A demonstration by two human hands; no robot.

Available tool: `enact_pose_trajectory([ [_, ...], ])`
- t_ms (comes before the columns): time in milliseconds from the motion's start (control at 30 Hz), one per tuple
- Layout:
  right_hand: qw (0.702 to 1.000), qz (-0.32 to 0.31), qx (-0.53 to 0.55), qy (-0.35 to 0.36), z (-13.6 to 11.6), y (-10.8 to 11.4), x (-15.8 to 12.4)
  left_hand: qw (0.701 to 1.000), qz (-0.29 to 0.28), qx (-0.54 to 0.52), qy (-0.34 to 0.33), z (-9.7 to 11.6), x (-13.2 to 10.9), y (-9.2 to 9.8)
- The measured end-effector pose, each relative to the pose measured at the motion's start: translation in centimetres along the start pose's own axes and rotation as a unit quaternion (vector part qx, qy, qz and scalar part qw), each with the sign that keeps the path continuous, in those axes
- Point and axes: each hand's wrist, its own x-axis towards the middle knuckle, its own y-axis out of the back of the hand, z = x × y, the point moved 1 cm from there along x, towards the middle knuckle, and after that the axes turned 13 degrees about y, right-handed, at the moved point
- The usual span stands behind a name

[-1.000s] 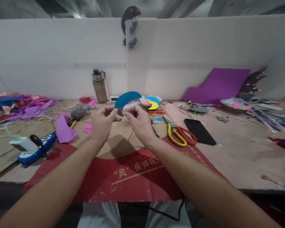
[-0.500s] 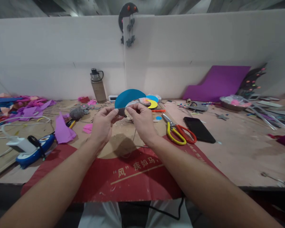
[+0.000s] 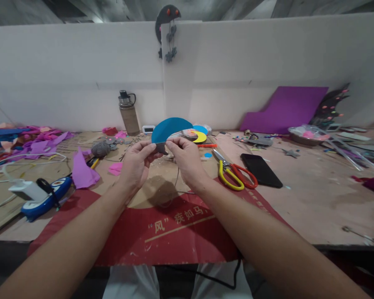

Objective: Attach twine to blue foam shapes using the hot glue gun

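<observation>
A curved blue piece [image 3: 172, 126] is held up over the middle of the table, arching above both hands. A small dark grey piece [image 3: 161, 147] shows at its lower end, between the fingertips. My left hand [image 3: 137, 161] pinches that lower end from the left. From the right, my right hand [image 3: 187, 157] pinches at the same place, its fingertips close to the left thumb. A thin dark thread [image 3: 177, 176] hangs below the right fingers. Behind the right hand lie a yellow curved piece [image 3: 200, 136] and a light blue piece [image 3: 200, 129].
Scissors [image 3: 231, 173] with yellow and red handles lie right of my hands, beside a black phone [image 3: 261, 170]. Left are grey yarn [image 3: 101, 149], purple felt [image 3: 83, 169] and a blue power strip [image 3: 46, 199]. A bottle [image 3: 129, 114] stands behind.
The blue piece has shifted very slightly to the right, and slightly more of the dark grey piece shows between the fingertips. Both hands keep their pinch.
</observation>
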Motion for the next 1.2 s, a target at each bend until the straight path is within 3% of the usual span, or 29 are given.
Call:
enact_pose_trajectory([
  [267, 0.999, -0.019, 0.045, -0.013, -0.8, -0.1, -0.4, 0.999, -0.017, -0.003, 0.035, -0.3, 0.5, 0.2],
  [433, 0.999, -0.031, 0.033, 0.025, -0.9, -0.4, -0.9, 0.999, -0.007, 0.009, 0.044, -0.6, 0.5, 0.4],
  [867, 0.978, -0.022, -0.16, 0.13, -0.5, 0.3, -0.7, 0.999, -0.022, 0.045, 0.015, -1.1, -0.3, -0.5],
  [1200, 0.96, -0.053, -0.201, 0.19, -0.5, 0.4, -1.0, 0.998, 0.015, 0.053, -0.006, -1.6, 0.4, 0.1],
])
